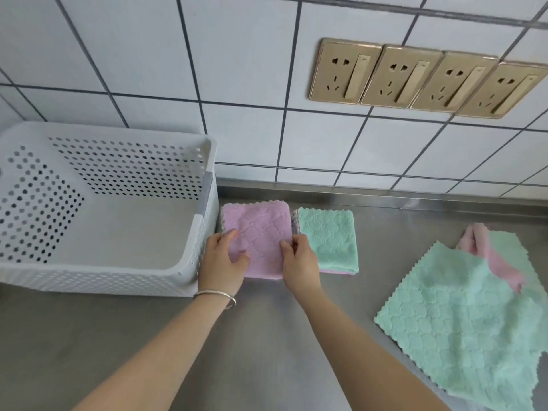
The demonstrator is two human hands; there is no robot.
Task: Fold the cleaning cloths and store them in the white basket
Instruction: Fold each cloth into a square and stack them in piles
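Note:
A folded pink cloth [257, 229] lies on the steel counter just right of the white basket [189, 268]. My left hand [223, 262] grips its near left edge and my right hand [298, 259] grips its near right edge. A folded green cloth [329, 235] rests right beside it, touching, with a pink layer showing under it. The perforated basket looks empty inside. Further right, an unfolded green cloth [462, 324] lies spread out over a crumpled pink cloth [486, 250].
The steel counter [267, 336] runs along a white tiled wall [237, 69]. A row of several gold wall sockets [415, 78] sits above the cloths. A silver bangle [216, 295] is on my left wrist.

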